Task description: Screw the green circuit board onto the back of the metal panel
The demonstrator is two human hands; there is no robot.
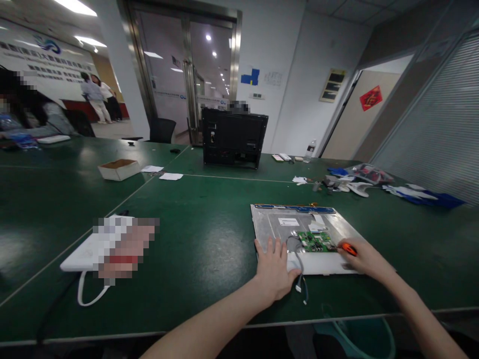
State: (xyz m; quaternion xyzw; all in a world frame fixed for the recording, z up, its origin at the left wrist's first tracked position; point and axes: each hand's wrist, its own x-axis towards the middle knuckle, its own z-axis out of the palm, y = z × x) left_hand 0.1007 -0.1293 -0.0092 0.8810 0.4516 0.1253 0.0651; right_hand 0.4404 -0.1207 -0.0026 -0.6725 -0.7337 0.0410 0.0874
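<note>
- While our L hand point(275, 273) lies w/ fingers spread on the display panel point(267, 230), our R hand point(362, 257) grips an orange-handled tool point(349, 249) at the PCB's point(316, 241) R end; tip's hidden.
- Panel's flat on the tabletop point(209, 199), just ahead of us, green PCB atop.
- Cables point(301, 275) run from PCB's L side past our L thumb.
- Blk monitor point(234, 134) stands beyond, approx. centre.

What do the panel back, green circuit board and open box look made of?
Panel back: probably sheet metal, silvery with uneven sheen; coating possible.
Green circuit board: likely fibreglass laminate, green-coated, judging by colour and mounted components.
Open box: probably cardboard, pale outside, with thin walls and brown interior.
</note>
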